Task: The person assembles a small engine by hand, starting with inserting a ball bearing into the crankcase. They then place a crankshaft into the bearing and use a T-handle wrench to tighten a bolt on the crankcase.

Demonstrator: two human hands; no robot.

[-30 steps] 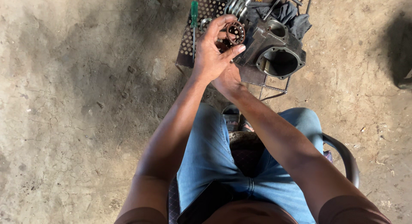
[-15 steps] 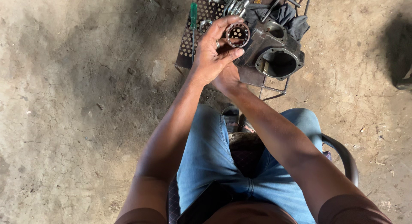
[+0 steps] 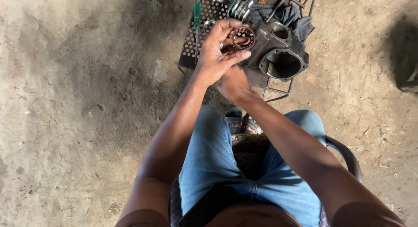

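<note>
The left hand (image 3: 217, 50) is pinching a round metal bearing ring (image 3: 242, 37) between thumb and curled fingers, holding it on edge above the low perforated metal stand (image 3: 193, 44). The right hand (image 3: 233, 81) is sitting just under and behind that pinch, mostly hidden by the left wrist, so I cannot tell whether it is closed on anything or only propping the other hand.

Directly beyond the fingertips, a grey engine casing (image 3: 278, 57) with a wide round bore is lying on the stand; to the outer side of the grip a green-handled screwdriver (image 3: 197, 22) is resting, and past the ring some coiled springs (image 3: 239, 9) are piled.

The hold is looking light (only fingertips on a thin, probably oily rim), so the ring is liable to slip and drop onto the casing or roll off onto the dirt floor (image 3: 78, 100), picking up grit. With the right hand crowded beneath, any regrip is risking a fumble.
</note>
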